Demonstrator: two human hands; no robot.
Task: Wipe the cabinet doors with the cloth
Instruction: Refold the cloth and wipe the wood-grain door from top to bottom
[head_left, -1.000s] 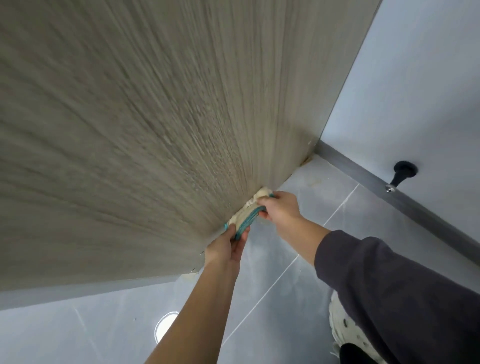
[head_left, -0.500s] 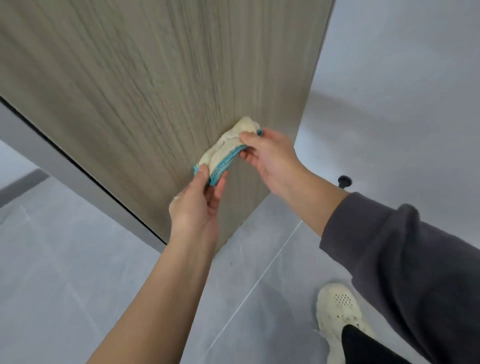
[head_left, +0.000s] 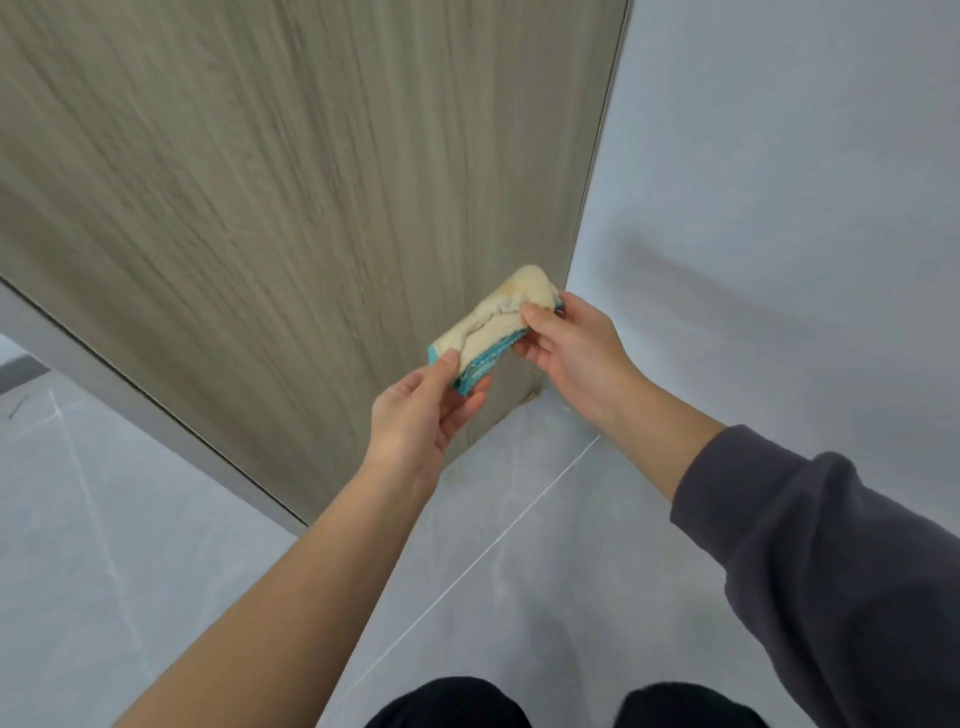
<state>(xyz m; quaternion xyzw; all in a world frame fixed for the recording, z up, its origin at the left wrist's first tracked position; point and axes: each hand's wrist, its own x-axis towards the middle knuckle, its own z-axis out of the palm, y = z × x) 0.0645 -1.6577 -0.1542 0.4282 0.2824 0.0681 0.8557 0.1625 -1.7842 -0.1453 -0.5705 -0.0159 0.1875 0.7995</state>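
A tall wood-grain cabinet door (head_left: 291, 197) fills the upper left of the head view, with its right edge against a pale wall. A folded cream cloth (head_left: 498, 318) with a teal edge is stretched between both hands, in front of the door's lower right corner. My left hand (head_left: 426, 410) pinches the cloth's lower left end between thumb and fingers. My right hand (head_left: 571, 353) pinches its upper right end. Whether the cloth touches the door cannot be told.
A pale grey wall (head_left: 779, 208) stands right of the cabinet. Grey floor tiles (head_left: 519, 561) with light grout lines lie below. A grey strip (head_left: 130, 395) runs along the door's bottom edge. My dark trouser knees (head_left: 566, 701) show at the bottom.
Both hands have risen with the cloth from the door's base near the floor. They have drawn slightly apart, and the cloth has come back from the door face.
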